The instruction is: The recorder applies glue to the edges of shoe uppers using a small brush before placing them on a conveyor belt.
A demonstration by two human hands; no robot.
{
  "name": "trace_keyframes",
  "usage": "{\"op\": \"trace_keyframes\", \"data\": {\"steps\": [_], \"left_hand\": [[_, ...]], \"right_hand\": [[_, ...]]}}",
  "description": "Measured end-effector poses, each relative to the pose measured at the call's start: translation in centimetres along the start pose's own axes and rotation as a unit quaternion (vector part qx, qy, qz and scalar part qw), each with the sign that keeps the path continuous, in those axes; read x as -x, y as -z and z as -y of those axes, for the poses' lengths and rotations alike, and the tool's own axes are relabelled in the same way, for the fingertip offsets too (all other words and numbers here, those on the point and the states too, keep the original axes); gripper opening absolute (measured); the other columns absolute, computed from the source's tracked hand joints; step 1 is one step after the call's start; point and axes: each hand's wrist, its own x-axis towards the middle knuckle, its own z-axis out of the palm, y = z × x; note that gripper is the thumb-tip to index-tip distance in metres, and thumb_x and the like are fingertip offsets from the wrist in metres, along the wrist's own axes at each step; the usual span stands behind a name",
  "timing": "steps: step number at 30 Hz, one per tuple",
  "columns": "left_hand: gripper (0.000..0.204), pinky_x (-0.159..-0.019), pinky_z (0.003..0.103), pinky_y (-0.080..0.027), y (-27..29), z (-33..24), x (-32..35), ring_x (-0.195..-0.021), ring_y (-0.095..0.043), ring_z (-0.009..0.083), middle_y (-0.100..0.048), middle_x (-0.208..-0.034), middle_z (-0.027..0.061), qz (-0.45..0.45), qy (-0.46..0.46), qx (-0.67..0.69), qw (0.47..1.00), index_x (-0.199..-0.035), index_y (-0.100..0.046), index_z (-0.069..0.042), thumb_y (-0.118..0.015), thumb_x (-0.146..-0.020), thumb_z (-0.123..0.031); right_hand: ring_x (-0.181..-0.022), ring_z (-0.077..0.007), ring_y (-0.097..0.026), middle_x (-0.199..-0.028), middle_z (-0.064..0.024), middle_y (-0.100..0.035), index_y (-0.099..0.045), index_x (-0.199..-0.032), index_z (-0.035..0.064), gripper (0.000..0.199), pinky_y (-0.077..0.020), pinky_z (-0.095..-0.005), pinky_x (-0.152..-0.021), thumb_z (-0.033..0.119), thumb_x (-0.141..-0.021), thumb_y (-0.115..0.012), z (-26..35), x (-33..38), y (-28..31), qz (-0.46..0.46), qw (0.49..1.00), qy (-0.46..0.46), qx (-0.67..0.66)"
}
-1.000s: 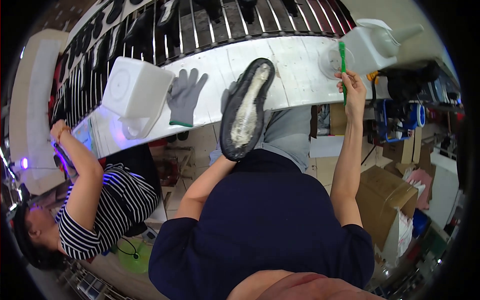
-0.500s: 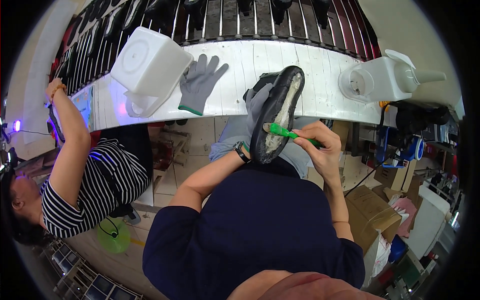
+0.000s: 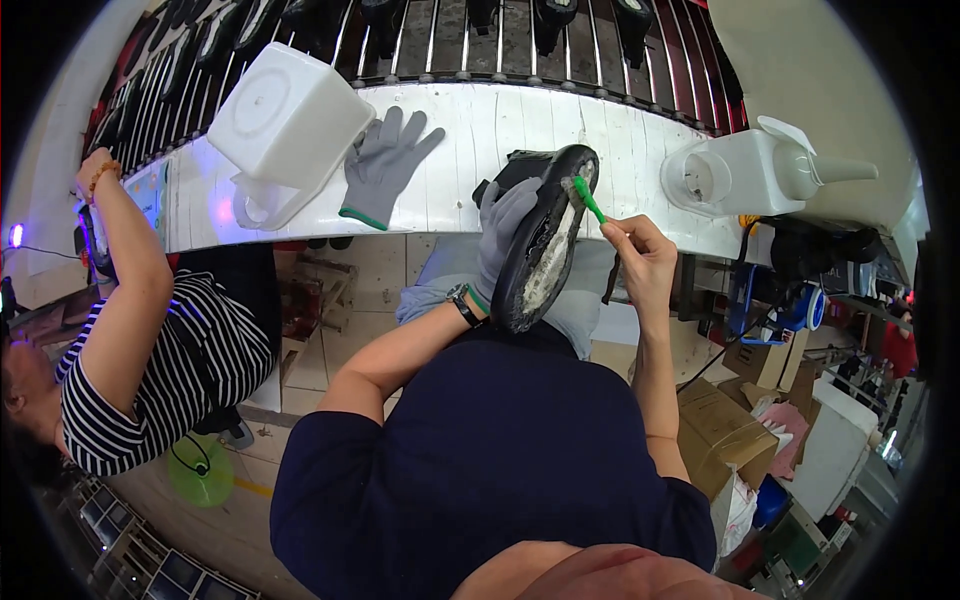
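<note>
My left hand (image 3: 503, 232), in a grey glove, grips a black shoe (image 3: 545, 240) from the side, sole turned up toward me. The sole's inner face is smeared whitish. My right hand (image 3: 637, 258) is bare and pinches a green brush (image 3: 588, 199), whose bristle tip rests on the toe end of the sole. Both hands are just in front of the white bench (image 3: 600, 140).
A spare grey glove (image 3: 385, 163) and a white square tub (image 3: 285, 125) lie on the bench. A white spouted jug (image 3: 755, 175) stands at the right. A person in a striped shirt (image 3: 160, 370) works at my left. Cardboard boxes (image 3: 725, 420) sit at the lower right.
My right hand came back from the white jug at the right with the brush and moved it up along the sole to the toe. The shoe dropped a little lower.
</note>
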Motion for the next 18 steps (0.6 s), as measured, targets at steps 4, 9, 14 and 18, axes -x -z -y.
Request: {"op": "trace_keyframes", "data": {"steps": [4, 9, 14, 18], "left_hand": [[0.069, -0.113, 0.052, -0.022, -0.3, 0.3, 0.1, -0.124, -0.050, 0.0270, -0.052, -0.132, 0.0132, 0.033, 0.039, 0.009, 0.999, -0.134, -0.036, -0.009, -0.075, -0.078, -0.016], [0.069, -0.113, 0.051, -0.022, 0.3, -1.3, -2.5, -0.124, -0.051, 0.0252, -0.052, -0.131, 0.0131, -0.009, -0.084, -0.058, 0.995, -0.134, -0.036, -0.009, -0.075, -0.078, -0.017], [0.071, -0.113, 0.052, -0.023, 0.3, -1.2, -2.7, -0.123, -0.052, 0.0261, -0.052, -0.131, 0.0136, -0.003, -0.085, -0.070, 0.994, -0.135, -0.036, -0.008, -0.076, -0.077, -0.018], [0.073, -0.112, 0.053, -0.024, 0.2, 1.6, -0.2, -0.123, -0.052, 0.0277, -0.052, -0.131, 0.0155, 0.047, -0.004, -0.025, 0.999, -0.135, -0.035, -0.007, -0.077, -0.076, -0.016]], "right_hand": [[-0.053, -0.0014, -0.031, -0.060, 0.0052, -0.049, -0.071, -0.085, -0.0010, 0.014, -0.0217, -0.0225, -0.046, 0.013, -0.084, -0.074, -1.4, -1.8, 0.2, -0.030, 0.999, -0.010, 0.041], [-0.054, -0.0035, -0.034, -0.059, 0.0029, -0.053, -0.071, -0.086, -0.0016, 0.018, -0.0270, -0.0249, -0.046, 0.016, -0.085, -0.073, -2.8, -5.0, 1.0, -0.060, 0.995, 0.013, 0.074], [-0.054, -0.0023, -0.034, -0.061, 0.0038, -0.055, -0.073, -0.087, 0.0002, 0.013, -0.0254, -0.0231, -0.047, 0.013, -0.085, -0.073, -1.1, -3.8, 1.5, -0.018, 0.997, 0.010, 0.080], [-0.054, -0.0007, -0.034, -0.060, 0.0071, -0.050, -0.072, -0.086, -0.0004, 0.013, -0.0225, -0.0207, -0.048, 0.013, -0.087, -0.072, 0.9, -0.9, 1.6, 0.127, 0.991, 0.031, -0.016]]}}
